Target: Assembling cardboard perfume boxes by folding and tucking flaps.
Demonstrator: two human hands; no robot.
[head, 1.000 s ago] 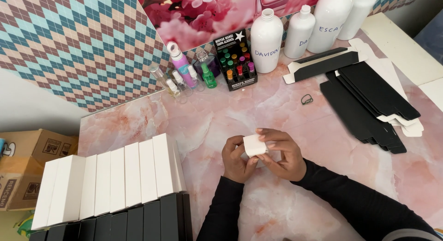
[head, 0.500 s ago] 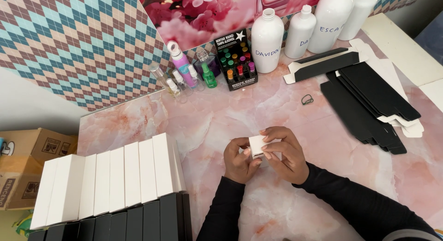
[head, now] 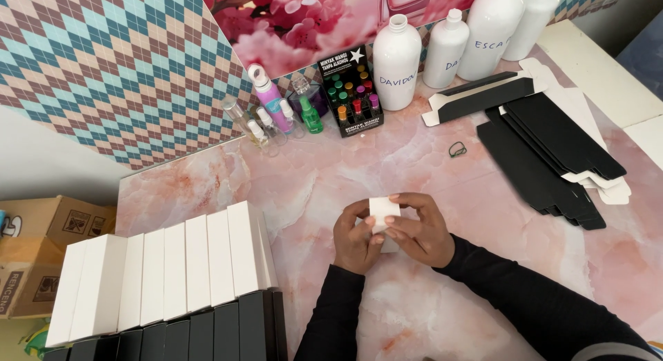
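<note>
A small white cardboard box [head: 383, 212] is held end-up over the pink marble table [head: 428, 160], gripped from both sides. My left hand [head: 353, 238] clasps its left side with the thumb on the front face. My right hand [head: 418, 230] wraps the right side, fingers curled over the top flap. The lower part of the box is hidden behind my fingers. Both arms wear black sleeves.
A row of folded white boxes [head: 166, 268] with black ones [head: 200, 337] in front stands at the lower left. Flat black box blanks [head: 552, 150] lie stacked at the right. White bottles [head: 396, 53], small spray bottles [head: 276, 116] and a vial display [head: 351, 91] line the back. Brown carton [head: 41, 254] at the left edge.
The box has been turned in my hands and my right fingers have come over its top end. Both hands have stayed in the same spot on the table.
</note>
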